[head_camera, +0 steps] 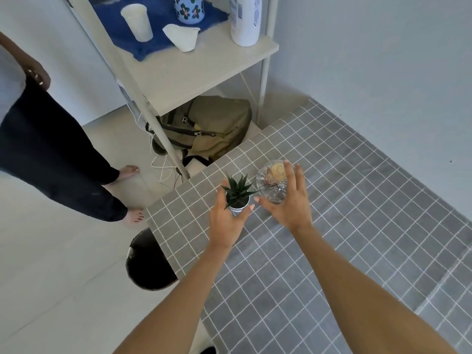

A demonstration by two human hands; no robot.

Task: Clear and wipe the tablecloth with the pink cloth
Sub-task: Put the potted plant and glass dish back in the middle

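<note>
- The left hand cups the small white pot of the succulent plant, grip wrapped round it, near the counter's far left corner.
- The right hand has its grip spread wide round the glass bowl, fingers on its right side, thumb at its near side.
- Both stand just beside each other on the grey checked tablecloth.
- The pink cloth is not in view.
- A second person stands barefoot on the floor to the left.

A white pot sits mostly hidden behind the left hand; the right hand covers part of a glass bowl, its contents unclear. A bystander is cropped at the left edge.
</note>
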